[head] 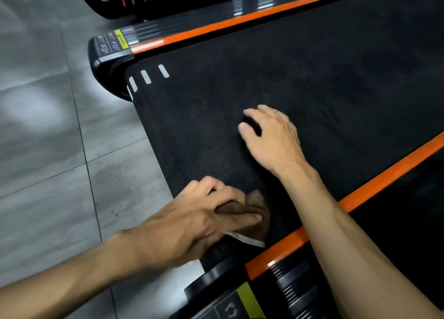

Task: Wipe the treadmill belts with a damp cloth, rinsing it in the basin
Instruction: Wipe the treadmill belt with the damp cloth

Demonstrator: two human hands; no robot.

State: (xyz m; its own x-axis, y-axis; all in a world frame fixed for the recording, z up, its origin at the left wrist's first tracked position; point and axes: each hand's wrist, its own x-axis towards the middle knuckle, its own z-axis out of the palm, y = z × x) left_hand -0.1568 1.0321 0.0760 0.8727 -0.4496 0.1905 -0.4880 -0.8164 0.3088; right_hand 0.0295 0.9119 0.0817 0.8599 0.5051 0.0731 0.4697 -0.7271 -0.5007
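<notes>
Wiping rear end of treadmill belt [312, 78] with brown cloth [257, 213].

Black belt between orange side rails [384, 172], three white marks [146, 76] at far corner. Right hand [274, 136] resting on belt mid-width, fingers curled, seemingly empty. Left hand [199, 220] near the closer rail, fingers and thumb bunched round damp cloth, pressing it down. Basin out of view. Next, probably: sweeping cloth across toward far rail, keeping pressure.
</notes>
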